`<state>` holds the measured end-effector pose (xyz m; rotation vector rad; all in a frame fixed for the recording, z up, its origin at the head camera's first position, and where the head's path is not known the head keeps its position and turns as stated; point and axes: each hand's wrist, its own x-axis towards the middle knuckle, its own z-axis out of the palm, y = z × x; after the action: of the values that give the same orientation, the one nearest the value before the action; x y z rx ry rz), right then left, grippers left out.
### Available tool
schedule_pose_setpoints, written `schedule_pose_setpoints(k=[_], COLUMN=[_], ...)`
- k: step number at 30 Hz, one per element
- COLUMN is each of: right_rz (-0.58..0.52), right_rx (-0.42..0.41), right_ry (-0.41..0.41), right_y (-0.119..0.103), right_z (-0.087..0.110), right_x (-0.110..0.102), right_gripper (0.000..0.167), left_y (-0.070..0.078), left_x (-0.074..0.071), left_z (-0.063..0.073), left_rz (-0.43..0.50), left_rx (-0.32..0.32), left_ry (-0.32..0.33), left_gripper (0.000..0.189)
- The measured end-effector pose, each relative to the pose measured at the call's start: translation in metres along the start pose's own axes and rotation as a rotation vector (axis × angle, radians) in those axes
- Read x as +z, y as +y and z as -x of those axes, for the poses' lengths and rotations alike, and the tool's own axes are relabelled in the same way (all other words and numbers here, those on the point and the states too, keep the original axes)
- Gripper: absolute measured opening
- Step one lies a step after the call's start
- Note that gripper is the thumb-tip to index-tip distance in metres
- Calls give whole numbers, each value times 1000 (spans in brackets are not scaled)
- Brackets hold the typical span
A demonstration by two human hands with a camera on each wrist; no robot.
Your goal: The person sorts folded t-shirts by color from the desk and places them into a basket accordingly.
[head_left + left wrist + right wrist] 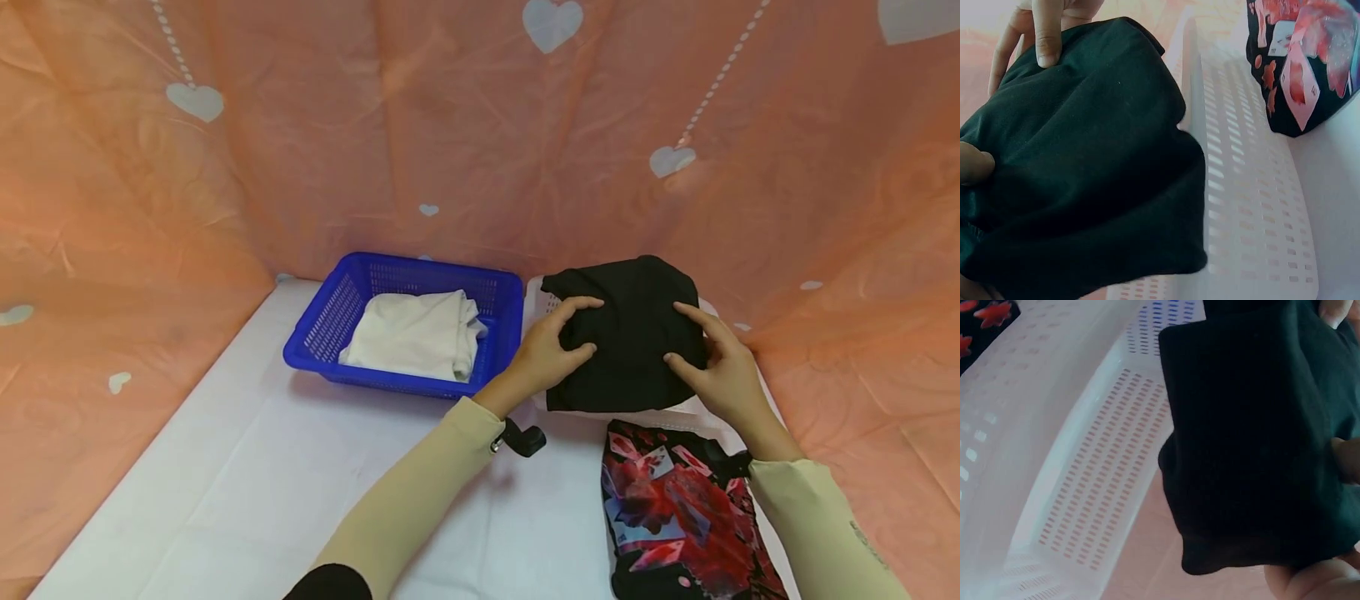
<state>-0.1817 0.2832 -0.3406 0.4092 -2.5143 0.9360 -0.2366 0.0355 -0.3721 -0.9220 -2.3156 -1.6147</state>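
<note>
A folded black cloth [622,333], likely a garment, is held between both hands over a white perforated basket [1104,462]. My left hand [551,352] grips its left side, the thumb on top. The opposite side is gripped by my right hand [723,371], with its thumb lying over the fabric. In the left wrist view the cloth [1097,150] spans from one hand to the other above the basket. From the head, the cloth hides most of the white basket. Fingers under the fabric are partly hidden.
To the left stands a blue perforated basket [307,354] with a folded white cloth [412,333] in it. A black cloth with a red floral print [682,517] lies on the white table [247,483], near the right forearm. An orange sheet with hearts [480,125] hangs behind.
</note>
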Motion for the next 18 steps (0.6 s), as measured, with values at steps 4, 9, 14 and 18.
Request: schedule_pose_setpoints(k=[4,9,14,18], right_rz=[8,2,5,-6], right_rx=[31,46,60,84], right_ry=[7,20,44,49], right_y=[8,17,29,43], right_z=[-8,-18,-20,-13], right_x=[5,10,17,26], right_gripper=[67,66,65,64], left_y=[-8,-17,-26,-35], left_x=[5,10,18,27], left_z=[-9,-19,-26,-24], left_rz=[9,1,-5,-11], left_rx=[-52,-108,-129,-170], left_ry=[5,16,3,-21], left_gripper=[56,57,57,58])
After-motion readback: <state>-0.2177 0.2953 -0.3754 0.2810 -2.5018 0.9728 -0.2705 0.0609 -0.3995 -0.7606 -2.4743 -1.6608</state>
